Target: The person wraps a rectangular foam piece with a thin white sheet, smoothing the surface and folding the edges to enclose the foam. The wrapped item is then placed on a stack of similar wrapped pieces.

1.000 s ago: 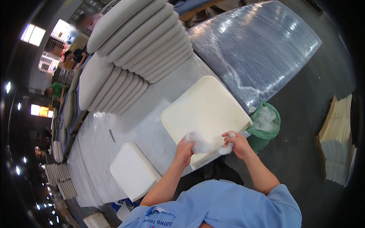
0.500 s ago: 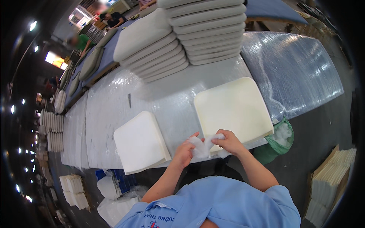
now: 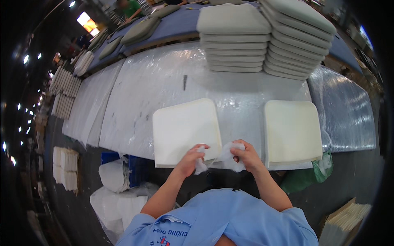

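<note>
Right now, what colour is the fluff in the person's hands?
The fluff is white; it shows best in the head view.

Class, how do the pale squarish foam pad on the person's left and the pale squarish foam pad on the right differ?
The left foam pad looks whiter; the right foam pad looks creamier. In this view, the left pad appears wider than the right pad. The left hand overlaps the left pad's near edge; no hand overlaps the right pad. Both rest on the plastic-covered table.
</note>
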The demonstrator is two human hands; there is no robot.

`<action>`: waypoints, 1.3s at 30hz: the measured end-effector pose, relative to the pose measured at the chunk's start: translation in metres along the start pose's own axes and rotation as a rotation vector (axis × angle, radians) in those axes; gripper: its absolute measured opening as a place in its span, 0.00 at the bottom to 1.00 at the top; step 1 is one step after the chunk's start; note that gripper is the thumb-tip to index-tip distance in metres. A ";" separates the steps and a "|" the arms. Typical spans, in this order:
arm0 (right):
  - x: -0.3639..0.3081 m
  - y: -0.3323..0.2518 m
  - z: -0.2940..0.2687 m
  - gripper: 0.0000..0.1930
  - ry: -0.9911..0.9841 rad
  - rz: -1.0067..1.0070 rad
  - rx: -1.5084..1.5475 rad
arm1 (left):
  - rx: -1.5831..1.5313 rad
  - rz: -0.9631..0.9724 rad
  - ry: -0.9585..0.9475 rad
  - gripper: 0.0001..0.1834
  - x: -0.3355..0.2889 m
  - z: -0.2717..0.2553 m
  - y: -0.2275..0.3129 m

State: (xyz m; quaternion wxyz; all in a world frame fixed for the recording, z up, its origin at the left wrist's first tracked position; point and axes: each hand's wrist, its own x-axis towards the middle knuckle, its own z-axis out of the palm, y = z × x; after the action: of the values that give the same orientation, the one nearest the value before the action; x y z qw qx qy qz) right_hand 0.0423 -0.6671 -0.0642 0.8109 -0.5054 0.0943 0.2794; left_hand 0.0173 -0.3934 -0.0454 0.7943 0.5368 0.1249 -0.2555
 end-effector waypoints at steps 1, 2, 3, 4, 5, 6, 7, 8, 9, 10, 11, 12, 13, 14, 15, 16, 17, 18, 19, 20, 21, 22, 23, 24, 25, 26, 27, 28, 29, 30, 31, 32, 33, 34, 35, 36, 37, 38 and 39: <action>0.004 0.007 0.013 0.10 -0.024 0.002 -0.044 | 0.068 -0.057 -0.016 0.19 -0.008 0.012 0.007; 0.010 0.012 0.030 0.11 -0.067 -0.002 -0.092 | 0.169 -0.036 -0.012 0.17 -0.012 0.009 0.006; 0.015 0.015 0.044 0.13 -0.109 -0.006 -0.138 | 0.271 -0.019 -0.007 0.16 -0.015 0.007 0.005; 0.019 0.015 0.054 0.13 -0.137 0.010 -0.147 | 0.371 -0.006 -0.006 0.15 -0.018 -0.001 0.000; 0.024 0.015 0.063 0.14 -0.164 0.026 -0.156 | 0.371 -0.050 0.021 0.12 -0.016 -0.014 0.001; 0.028 0.015 0.070 0.14 -0.191 0.042 -0.164 | 0.227 -0.028 0.077 0.12 -0.020 -0.025 -0.002; 0.032 0.015 0.067 0.15 -0.162 0.064 -0.158 | 0.080 -0.012 0.117 0.12 -0.021 -0.028 -0.002; 0.036 0.013 0.062 0.16 -0.133 0.086 -0.152 | -0.067 0.004 0.157 0.12 -0.022 -0.030 0.000; 0.039 0.011 0.056 0.16 -0.104 0.108 -0.146 | -0.118 0.003 0.170 0.12 -0.021 -0.033 -0.001; 0.044 0.009 0.055 0.17 -0.101 0.121 -0.157 | -0.162 0.008 0.194 0.12 -0.021 -0.041 0.000; 0.047 0.007 0.053 0.18 -0.096 0.134 -0.167 | -0.205 0.014 0.217 0.13 -0.021 -0.046 -0.001; 0.052 0.006 0.052 0.20 -0.091 0.146 -0.178 | -0.243 0.022 0.229 0.13 -0.022 -0.050 -0.003; 0.050 0.002 0.056 0.23 -0.086 0.210 -0.210 | -0.282 0.023 0.238 0.14 -0.022 -0.049 -0.002; 0.054 0.004 0.061 0.24 -0.130 0.241 -0.197 | -0.321 0.024 0.247 0.14 -0.021 -0.048 -0.002; 0.058 0.008 0.068 0.24 -0.174 0.273 -0.184 | -0.324 0.040 0.271 0.14 -0.018 -0.047 -0.001; 0.059 0.011 0.074 0.25 -0.216 0.304 -0.176 | -0.332 0.059 0.292 0.14 -0.014 -0.043 -0.002; 0.062 0.016 0.081 0.21 -0.236 0.280 -0.182 | -0.339 0.075 0.312 0.14 -0.009 -0.040 -0.004; 0.069 0.019 0.082 0.19 -0.194 0.281 -0.183 | -0.332 0.076 0.316 0.14 -0.006 -0.037 -0.006; 0.077 0.022 0.087 0.17 -0.154 0.285 -0.182 | -0.325 0.075 0.325 0.14 -0.003 -0.037 -0.010; 0.084 0.024 0.089 0.14 -0.114 0.289 -0.181 | -0.318 0.074 0.333 0.14 -0.001 -0.037 -0.014; 0.088 0.022 0.087 0.08 -0.072 0.256 -0.111 | -0.329 0.077 0.339 0.14 0.001 -0.038 -0.017; 0.093 0.022 0.086 0.08 -0.088 0.252 -0.097 | -0.339 0.077 0.347 0.14 0.002 -0.040 -0.019; 0.098 0.021 0.084 0.08 -0.103 0.249 -0.083 | -0.349 0.076 0.355 0.14 0.003 -0.043 -0.020; 0.102 0.020 0.084 0.08 -0.117 0.245 -0.067 | -0.352 0.065 0.326 0.14 0.003 -0.047 -0.020; 0.107 0.021 0.082 0.08 -0.123 0.245 -0.103 | -0.361 0.053 0.291 0.14 0.005 -0.049 -0.016; 0.112 0.022 0.081 0.08 -0.129 0.245 -0.138 | -0.368 0.041 0.254 0.14 0.008 -0.052 -0.012; 0.119 0.023 0.081 0.08 -0.132 0.244 -0.172 | -0.353 0.016 0.242 0.13 0.015 -0.055 -0.006; 0.126 0.024 0.083 0.08 -0.138 0.226 -0.187 | -0.335 -0.010 0.237 0.13 0.019 -0.063 -0.002; 0.134 0.025 0.084 0.09 -0.141 0.206 -0.201 | -0.317 -0.037 0.229 0.13 0.024 -0.070 0.002; 0.141 0.027 0.086 0.09 -0.142 0.186 -0.214 | -0.314 -0.044 0.260 0.13 0.030 -0.077 0.006; 0.145 0.028 0.096 0.09 -0.139 0.244 -0.201 | -0.313 -0.047 0.305 0.13 0.035 -0.088 0.006; 0.150 0.021 0.103 0.10 -0.130 0.285 -0.195 | -0.308 -0.040 0.334 0.13 0.047 -0.098 0.014; 0.158 0.015 0.112 0.10 -0.121 0.327 -0.189 | -0.287 -0.047 0.324 0.12 0.054 -0.108 0.021; 0.166 0.014 0.115 0.10 -0.113 0.340 -0.164 | -0.269 -0.072 0.306 0.12 0.059 -0.115 0.025; 0.175 0.012 0.118 0.10 -0.105 0.353 -0.139 | -0.251 -0.096 0.288 0.11 0.064 -0.121 0.030; 0.184 0.011 0.120 0.11 -0.098 0.366 -0.113 | -0.210 -0.117 0.255 0.11 0.071 -0.128 0.035; 0.196 0.011 0.120 0.10 -0.091 0.365 -0.116 | -0.168 -0.134 0.223 0.11 0.078 -0.137 0.038; 0.210 0.014 0.115 0.10 -0.078 0.361 -0.114 | -0.121 -0.154 0.186 0.10 0.084 -0.144 0.042; 0.220 0.016 0.108 0.10 -0.065 0.357 -0.112 | -0.132 -0.158 0.185 0.10 0.090 -0.149 0.045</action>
State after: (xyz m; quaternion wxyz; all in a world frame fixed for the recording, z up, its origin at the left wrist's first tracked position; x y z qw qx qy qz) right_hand 0.2012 -0.4890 -0.1221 0.7217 -0.5157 0.1407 0.4398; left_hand 0.1287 -0.2679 -0.1110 0.7905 0.4932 0.2558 -0.2579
